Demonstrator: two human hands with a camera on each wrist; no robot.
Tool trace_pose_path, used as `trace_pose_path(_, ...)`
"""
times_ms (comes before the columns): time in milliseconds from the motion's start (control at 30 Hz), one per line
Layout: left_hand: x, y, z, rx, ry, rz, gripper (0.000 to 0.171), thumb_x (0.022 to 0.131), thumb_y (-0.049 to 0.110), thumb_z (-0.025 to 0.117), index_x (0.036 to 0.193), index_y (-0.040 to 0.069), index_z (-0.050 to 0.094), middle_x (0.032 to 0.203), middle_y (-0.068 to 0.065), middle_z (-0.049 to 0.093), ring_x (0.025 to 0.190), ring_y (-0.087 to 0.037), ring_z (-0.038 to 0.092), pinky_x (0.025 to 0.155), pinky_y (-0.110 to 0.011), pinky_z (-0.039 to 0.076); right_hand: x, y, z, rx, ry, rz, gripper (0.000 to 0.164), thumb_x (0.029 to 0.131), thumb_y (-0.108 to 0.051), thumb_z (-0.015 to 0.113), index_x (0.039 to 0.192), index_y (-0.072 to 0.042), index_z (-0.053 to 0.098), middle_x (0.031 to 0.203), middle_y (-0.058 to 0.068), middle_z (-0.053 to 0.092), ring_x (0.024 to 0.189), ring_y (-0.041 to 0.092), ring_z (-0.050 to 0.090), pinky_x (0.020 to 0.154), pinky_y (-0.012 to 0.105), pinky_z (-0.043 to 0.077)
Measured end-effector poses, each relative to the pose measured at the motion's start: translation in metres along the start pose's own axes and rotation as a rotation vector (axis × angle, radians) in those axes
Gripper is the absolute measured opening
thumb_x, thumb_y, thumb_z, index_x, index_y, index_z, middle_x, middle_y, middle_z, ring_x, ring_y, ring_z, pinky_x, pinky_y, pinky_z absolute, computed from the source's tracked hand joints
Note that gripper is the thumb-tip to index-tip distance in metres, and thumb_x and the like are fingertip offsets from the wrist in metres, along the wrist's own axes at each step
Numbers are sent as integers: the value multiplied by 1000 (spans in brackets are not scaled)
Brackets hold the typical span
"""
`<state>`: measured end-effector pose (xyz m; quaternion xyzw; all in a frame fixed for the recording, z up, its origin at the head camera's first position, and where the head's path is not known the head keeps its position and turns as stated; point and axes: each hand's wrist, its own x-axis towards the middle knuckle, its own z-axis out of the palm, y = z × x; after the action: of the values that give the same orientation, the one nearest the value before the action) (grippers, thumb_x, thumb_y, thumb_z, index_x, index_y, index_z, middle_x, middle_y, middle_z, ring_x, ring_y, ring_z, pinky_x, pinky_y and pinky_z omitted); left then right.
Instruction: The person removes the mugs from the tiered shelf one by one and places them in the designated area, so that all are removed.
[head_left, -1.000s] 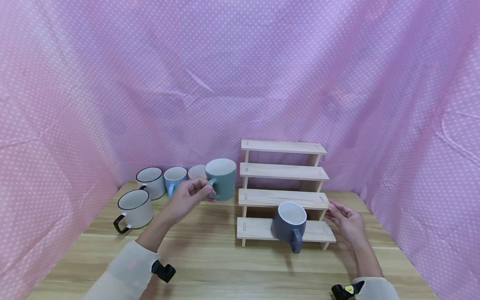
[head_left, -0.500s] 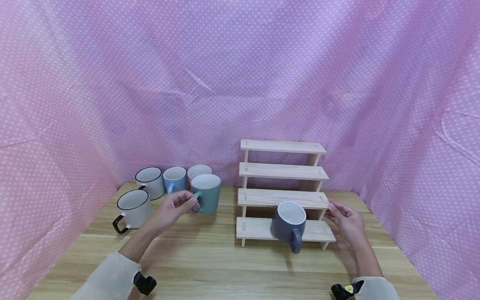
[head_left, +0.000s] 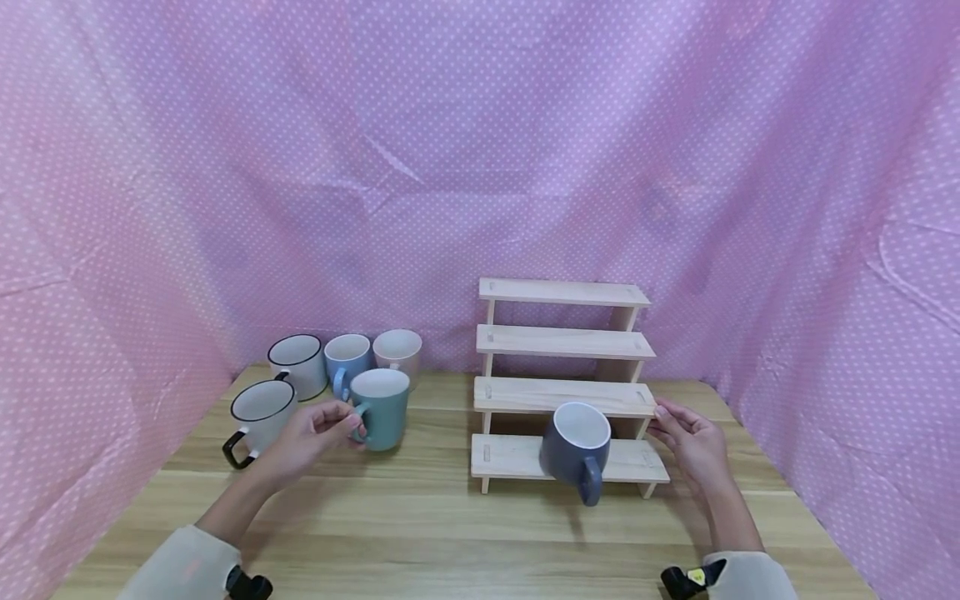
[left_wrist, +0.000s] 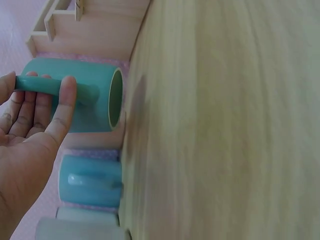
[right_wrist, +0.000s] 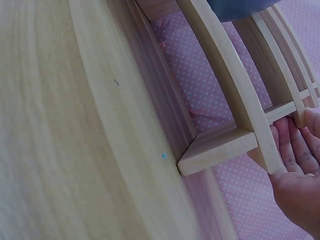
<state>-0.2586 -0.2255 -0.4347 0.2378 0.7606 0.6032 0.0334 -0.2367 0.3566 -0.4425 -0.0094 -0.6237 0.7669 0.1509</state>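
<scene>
My left hand [head_left: 318,437] pinches the handle of a green mug [head_left: 384,414] between thumb and fingers. The mug is upright, and in the left wrist view its underside [left_wrist: 116,100] shows, with a shadow on the wood beyond. At the right, my right hand [head_left: 697,446] grips the right end of the second-lowest board of a four-step wooden stand [head_left: 517,393], thumb on top and fingers curled below. A dark blue-grey mug [head_left: 564,452] sits on the lowest step, its handle toward me.
Behind the green mug stand a pale pink mug [head_left: 399,346] and a light blue mug [head_left: 348,357]. Two white mugs with black rims, one behind [head_left: 298,367] and one in front [head_left: 270,417], are farther left. Polka-dot cloth [head_left: 420,208] encloses the wooden table [head_left: 450,542].
My left hand has carried the green mug left, lower and nearer to me, away from the stand, uncovering the pink mug. The right hand keeps its grip on the stand.
</scene>
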Motion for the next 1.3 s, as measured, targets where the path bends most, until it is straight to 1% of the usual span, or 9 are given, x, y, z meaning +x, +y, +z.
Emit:
trace_pose_path(200,-14,-6,-13,28,21,-62,30,106,21,59,110,-9,61,105,-21,66,95,-30,74,88,-46,60,-1,0,2,-3,0,5,40,97,-9,70,131,10,60,102,-4,76,89,13,74,91,34,59)
trace_pose_path(333,-24,-9,-21,9,55,-78,30,106,20,59,110,-10,60,104,-19,67,96,-32,74,87,-46,60,-1,0,3,-3,-13,0,27,98,-10,69,123,0,70,101,-3,76,91,14,74,90,32,59)
trace_pose_path(467,-34,-11,-28,12,90,-51,29,107,16,57,110,-12,59,102,-18,68,93,-31,74,86,-46,60,1,0,4,3,-24,-10,20,98,-9,69,117,-5,74,101,-3,76,91,13,74,90,32,59)
trace_pose_path(567,-40,-13,-34,29,95,2,27,107,12,55,109,-15,58,101,-20,69,92,-27,74,84,-43,61,2,0,4,17,-31,-8,21,98,-8,68,118,-3,73,102,-2,76,91,12,73,91,33,59)
trace_pose_path(700,-45,-18,-40,3,85,69,22,107,4,52,107,-17,58,99,-21,69,90,-24,74,83,-40,62,1,-1,5,22,-33,-7,22,98,-8,69,119,-2,73,102,-3,76,90,12,73,90,32,59)
trace_pose_path(900,-47,-20,-43,-25,107,61,23,107,5,53,106,-18,59,98,-17,69,90,-27,74,84,-46,60,-2,-4,2,30,-28,-8,18,97,-8,70,114,-6,75,103,-3,76,90,13,73,90,32,59)
trace_pose_path(1000,-49,-19,-43,-26,119,56,25,107,5,53,106,-19,57,98,-15,70,91,-28,74,84,-45,61,-1,-2,1,40,-34,-14,20,97,-7,69,116,-4,75,103,-3,76,90,13,73,88,30,60)
trace_pose_path(1100,-49,-20,-41,-62,135,48,26,106,5,54,106,-21,55,98,-13,70,91,-25,74,84,-42,61,-1,0,0,56,-38,-20,20,98,-6,68,116,-3,75,103,-2,76,90,14,73,86,29,60)
trace_pose_path(1300,-48,-19,-35,-118,166,-19,30,104,5,58,107,-24,54,100,-15,70,93,-24,74,88,-44,60,-1,2,-1,58,-45,-29,16,98,-6,68,111,-7,77,102,-2,76,89,14,73,85,28,60)
